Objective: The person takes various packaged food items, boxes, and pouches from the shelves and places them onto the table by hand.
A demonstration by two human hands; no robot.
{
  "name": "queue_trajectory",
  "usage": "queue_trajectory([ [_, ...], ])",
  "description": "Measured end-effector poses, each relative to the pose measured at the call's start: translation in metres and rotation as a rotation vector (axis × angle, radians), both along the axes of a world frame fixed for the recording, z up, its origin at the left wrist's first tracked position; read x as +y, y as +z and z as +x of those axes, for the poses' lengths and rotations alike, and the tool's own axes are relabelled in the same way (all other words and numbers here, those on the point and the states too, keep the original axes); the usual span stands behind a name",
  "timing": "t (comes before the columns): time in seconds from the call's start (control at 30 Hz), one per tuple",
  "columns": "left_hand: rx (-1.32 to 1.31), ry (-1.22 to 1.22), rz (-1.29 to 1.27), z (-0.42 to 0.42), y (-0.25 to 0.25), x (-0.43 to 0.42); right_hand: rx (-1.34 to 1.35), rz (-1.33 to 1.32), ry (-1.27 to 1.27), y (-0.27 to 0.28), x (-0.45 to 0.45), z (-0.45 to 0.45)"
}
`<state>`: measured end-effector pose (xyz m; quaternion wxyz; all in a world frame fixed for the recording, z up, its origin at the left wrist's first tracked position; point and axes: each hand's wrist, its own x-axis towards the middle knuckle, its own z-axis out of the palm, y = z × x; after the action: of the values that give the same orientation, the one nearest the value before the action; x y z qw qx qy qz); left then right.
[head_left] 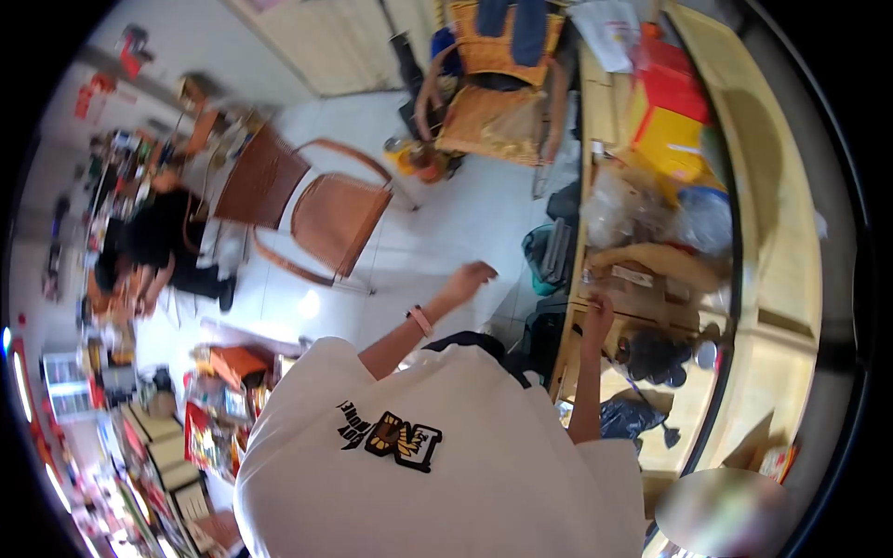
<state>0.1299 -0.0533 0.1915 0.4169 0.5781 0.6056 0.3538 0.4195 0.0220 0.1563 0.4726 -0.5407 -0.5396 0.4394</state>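
Observation:
My left hand [472, 280], with a pink band [420, 322] on its wrist, is held out over the tiled floor. Its fingers are loosely bent and apart, and nothing shows in them. My right hand [599, 314] reaches in at the front edge of the wooden shelf. Its small, blurred fingers look drawn together beside a brown package [640, 278] with a pale label; what they hold, if anything, I cannot make out. Close by on the shelf lie a long tan wrapped thing [660, 261], clear plastic bags [614, 206] and dark items [657, 353].
A wooden shelf unit [777, 307] runs along my right, with a red and yellow box [668, 139] farther up. Two woven chairs stand ahead, one brown [339, 223], one yellow [493, 116]. A teal bag [547, 256] rests beside the shelf. At left, another person [158, 237] bends over.

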Motion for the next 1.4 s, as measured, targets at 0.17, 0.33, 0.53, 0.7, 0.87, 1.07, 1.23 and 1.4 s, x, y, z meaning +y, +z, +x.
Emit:
queue_trajectory([
  [0.17,-0.368,0.706,-0.21,-0.066,0.048,-0.045,0.171,-0.032,0.217,-0.003,0.055,-0.064],
  [0.33,-0.462,0.994,-0.272,-0.07,0.021,-0.112,-0.048,-0.168,0.508,-0.004,0.053,-0.13],
  [0.53,-0.658,1.034,-0.472,-0.032,0.015,-0.118,0.043,-0.254,0.68,-0.036,0.05,-0.174],
  [0.7,-0.606,0.981,-0.291,-0.047,-0.002,-0.069,0.03,-0.35,0.748,-0.044,0.079,-0.188],
  [0.87,-0.525,0.855,-0.206,-0.055,-0.001,-0.031,-0.127,-0.42,0.723,-0.052,0.119,-0.18],
  [1.07,-0.526,0.855,-0.293,-0.043,-0.006,-0.025,-0.577,-0.392,0.716,-0.09,0.134,-0.137],
  [1.23,-0.494,0.848,-0.32,-0.047,0.001,-0.031,-0.757,-0.404,0.737,-0.107,0.121,-0.099],
  [1.4,-0.572,0.937,-0.306,-0.051,-0.002,-0.043,-0.769,-0.49,0.81,-0.086,0.123,-0.103],
])
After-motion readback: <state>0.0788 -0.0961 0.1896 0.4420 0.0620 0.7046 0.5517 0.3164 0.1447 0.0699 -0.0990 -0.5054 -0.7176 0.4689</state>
